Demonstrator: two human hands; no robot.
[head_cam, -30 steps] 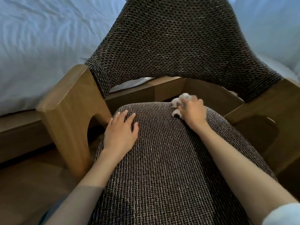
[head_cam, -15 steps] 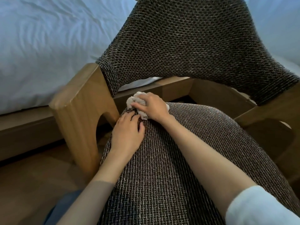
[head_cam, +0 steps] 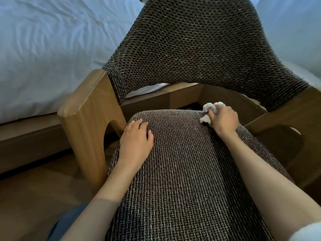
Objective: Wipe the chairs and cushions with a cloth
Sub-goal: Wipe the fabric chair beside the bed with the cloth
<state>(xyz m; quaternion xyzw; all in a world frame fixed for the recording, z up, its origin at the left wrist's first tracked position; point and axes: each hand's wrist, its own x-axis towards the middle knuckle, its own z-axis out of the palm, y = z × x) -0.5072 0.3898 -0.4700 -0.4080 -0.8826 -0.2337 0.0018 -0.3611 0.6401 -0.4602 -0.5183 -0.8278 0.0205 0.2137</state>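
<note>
Your right hand (head_cam: 223, 120) gripped the bunched cloth (head_cam: 211, 110) at the far right corner of the seat cushion (head_cam: 182, 171); your left hand (head_cam: 137, 139) lay open and flat on it. The backrest (head_cam: 191, 49) beyond and the armrest (head_cam: 86, 119) beside your left hand probably remained to wipe.

Seat cushion (head_cam: 187, 171): dark brown weave flecked pale. Backrest (head_cam: 196, 49) behind it: same weave. Wooden frame (head_cam: 86, 122) left of cushion: honey tan. Cloth (head_cam: 211, 108) at cushion's far edge: white. Bedsheet (head_cam: 52, 49): bluish white.
</note>
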